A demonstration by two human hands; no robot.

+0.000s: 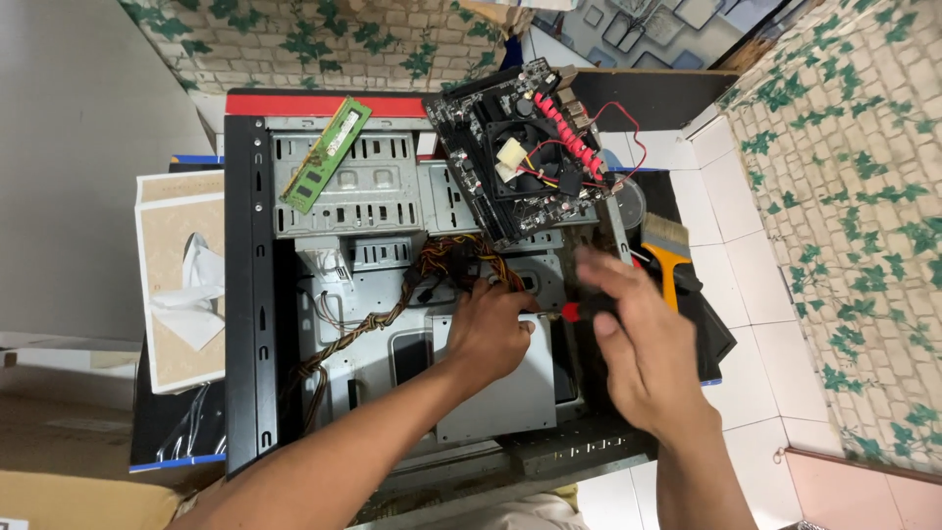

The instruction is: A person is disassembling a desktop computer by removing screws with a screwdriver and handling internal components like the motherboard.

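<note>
The grey metal drive box [496, 378] lies flat in the open computer case [257, 294], under my left hand [488, 329], whose fingers spread on its top. It looks stiff, weighty, sharp-edged; I'd grip its sides. My right hand [638, 344] pinches a red-handled screwdriver [571, 311] just beside it.

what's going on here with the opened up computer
A person is working inside an open computer case lying on its side. Their left hand presses on a grey metal box in the case, beside a bundle of wires. The right hand, blurred, holds a red-and-black tool, probably a screwdriver. A motherboard leans on the case's upper edge, and a green memory stick lies on the frame.
</note>
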